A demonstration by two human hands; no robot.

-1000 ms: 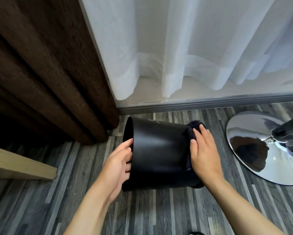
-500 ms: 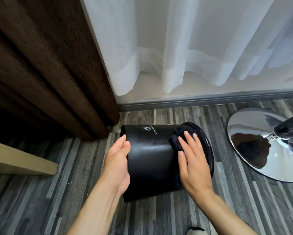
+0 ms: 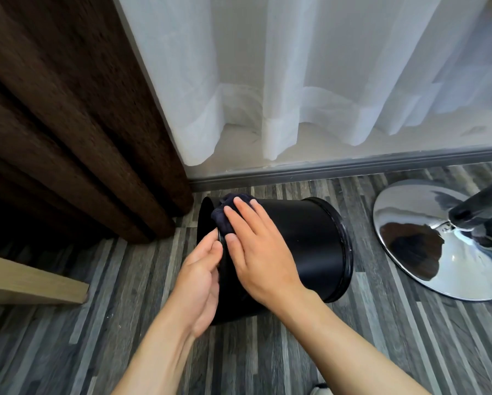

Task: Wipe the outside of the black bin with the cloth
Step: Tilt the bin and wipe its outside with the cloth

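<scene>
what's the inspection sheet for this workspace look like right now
surface: grey wood-pattern floor, no spills seen
job's things: black bin on its side, a ringed end toward the chrome base; dark cloth pressed on its wall near the other end
clutter: wooden board at left
hands: right hand flat on the cloth; left hand at the bin's left edge
cables: nothing seen
surroundings: brown curtain, white sheer curtain, chrome chair base at right
</scene>
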